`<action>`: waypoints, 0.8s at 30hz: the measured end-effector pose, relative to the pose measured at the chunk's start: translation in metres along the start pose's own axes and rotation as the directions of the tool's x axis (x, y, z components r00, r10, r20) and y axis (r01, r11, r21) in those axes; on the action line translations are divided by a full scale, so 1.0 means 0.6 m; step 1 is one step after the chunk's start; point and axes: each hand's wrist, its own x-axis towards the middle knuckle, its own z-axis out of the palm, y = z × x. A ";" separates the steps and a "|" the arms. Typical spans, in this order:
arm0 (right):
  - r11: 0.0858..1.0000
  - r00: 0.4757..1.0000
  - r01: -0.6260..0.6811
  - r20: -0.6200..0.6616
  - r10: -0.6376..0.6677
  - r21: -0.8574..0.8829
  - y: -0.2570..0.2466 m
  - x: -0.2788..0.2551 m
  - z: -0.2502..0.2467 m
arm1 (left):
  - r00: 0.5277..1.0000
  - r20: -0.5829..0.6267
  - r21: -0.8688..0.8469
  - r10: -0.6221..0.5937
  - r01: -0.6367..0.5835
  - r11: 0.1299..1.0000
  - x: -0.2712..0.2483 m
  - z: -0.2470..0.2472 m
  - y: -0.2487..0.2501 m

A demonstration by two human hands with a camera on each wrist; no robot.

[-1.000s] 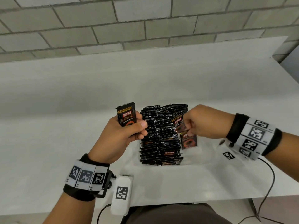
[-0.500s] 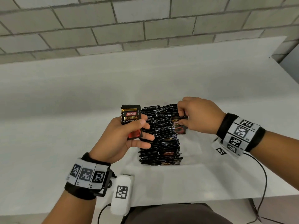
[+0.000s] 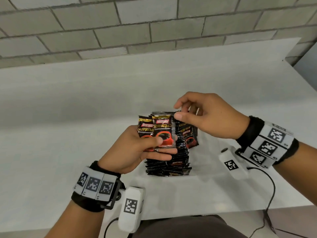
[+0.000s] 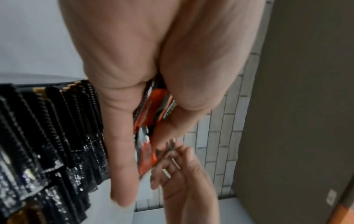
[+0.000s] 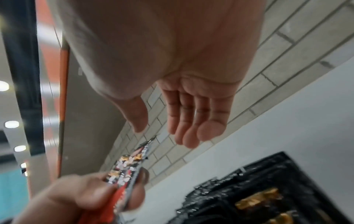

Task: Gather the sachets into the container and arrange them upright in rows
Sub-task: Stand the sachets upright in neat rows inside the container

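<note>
A white table (image 3: 51,134) stands against a grey brick wall (image 3: 154,23). In the right wrist view, round ceiling lights (image 5: 11,124) and an orange strip (image 5: 64,75) appear. A black cable (image 3: 271,191) hangs over the table's near edge.

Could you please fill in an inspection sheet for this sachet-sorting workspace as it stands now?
Surface: white table, bare around the work.
Job's things: black coffee sachets standing on edge in packed rows; the container's walls are hard to make out. Another sachet leans on the far end of the rows.
Clutter: nothing seen.
Grippers: left hand pinches two sachets fanned face-up; right hand hovers above them, fingers relaxed, holding nothing.
Cables: black cable from the right wrist unit over the table's near edge; another below the left wrist unit.
Surroundings: grey block wall behind the table.
</note>
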 end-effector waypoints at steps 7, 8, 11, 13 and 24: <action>0.977 0.991 -0.113 0.088 0.099 0.179 -0.003 -0.001 -0.023 | 0.987 -0.100 0.131 0.123 -0.110 0.985 0.011 0.013 -0.005; 0.978 0.992 -0.118 0.060 0.110 0.169 0.001 -0.001 -0.032 | 0.981 -0.137 0.099 0.141 -0.128 0.987 0.012 0.009 -0.005; 0.980 0.989 -0.150 0.014 0.150 0.132 0.017 -0.003 -0.067 | 0.963 -0.244 -0.059 0.114 -0.133 0.989 0.011 -0.012 -0.002; 0.984 0.984 -0.176 0.031 0.175 0.033 0.033 -0.004 -0.082 | 0.955 -0.285 -0.115 0.078 -0.114 0.987 0.007 -0.024 0.000; 0.923 0.971 -0.108 0.162 0.178 -0.368 0.093 0.015 0.022 | 0.959 -0.258 0.055 0.114 -0.103 0.993 0.015 -0.034 -0.015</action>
